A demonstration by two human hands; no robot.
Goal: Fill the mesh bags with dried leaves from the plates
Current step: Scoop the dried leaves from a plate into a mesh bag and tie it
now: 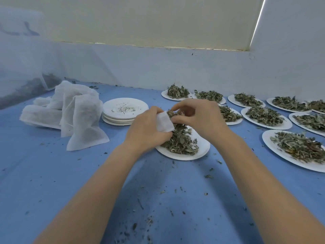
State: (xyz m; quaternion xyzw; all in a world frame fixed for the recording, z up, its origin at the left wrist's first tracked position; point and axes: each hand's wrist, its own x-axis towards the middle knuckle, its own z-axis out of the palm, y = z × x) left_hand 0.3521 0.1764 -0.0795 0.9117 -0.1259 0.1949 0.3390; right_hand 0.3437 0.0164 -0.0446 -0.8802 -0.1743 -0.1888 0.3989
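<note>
Blue cloth-covered table (61, 173), littered with leaf crumbs. Round white plates (274, 124) heaped with crinkled dried leaves are ranged toward the right edge. Filled gauzy mesh bags (82, 124) are piled near the far left. Above the central plate (202, 147), a small white mesh bag (164, 122) is gripped by the left hand (147, 131); dried leaves (173, 113) are pinched at its mouth by the right hand (198, 115).

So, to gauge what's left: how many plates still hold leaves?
10 plates: one in the centre; five in the back row; three in the middle row; one near right. More may lie beyond the right edge.
</note>
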